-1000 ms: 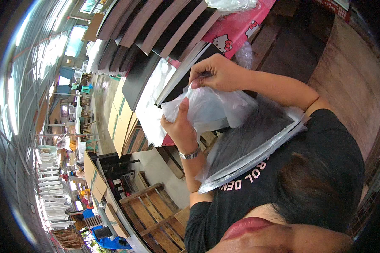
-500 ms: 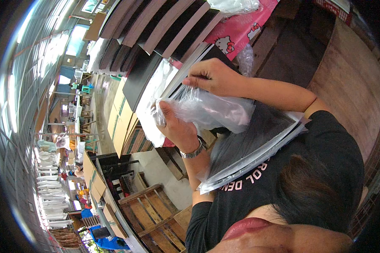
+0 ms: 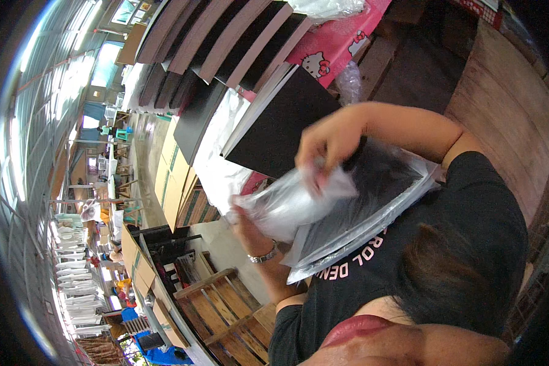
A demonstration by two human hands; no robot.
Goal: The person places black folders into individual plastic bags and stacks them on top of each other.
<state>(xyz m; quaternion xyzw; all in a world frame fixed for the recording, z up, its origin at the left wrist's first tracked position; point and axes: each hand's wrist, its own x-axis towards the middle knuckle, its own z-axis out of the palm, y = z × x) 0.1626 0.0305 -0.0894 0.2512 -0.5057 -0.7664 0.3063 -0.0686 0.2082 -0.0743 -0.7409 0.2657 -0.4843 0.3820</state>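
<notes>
A crumpled clear plastic bag stretches between my two hands. My left hand, with a metal watch at the wrist, pinches its far left end. My right hand is blurred by motion, its fingers closed on the upper right part of the plastic. Just beyond them lies a thick book with a black cover and pale page edges; neither hand touches it. Against my black shirt rests a stack of clear plastic bags, partly covered by the held plastic.
Beyond the black book stand stacks of thick black books. White plastic and a pink patterned sheet lie around them. Flat cardboard is to the left, a wooden pallet on the floor at lower left.
My right hand has pulled back from the black book toward my body, drawing the plastic along. My left hand has dropped slightly nearer me. More of the black cover now shows.
</notes>
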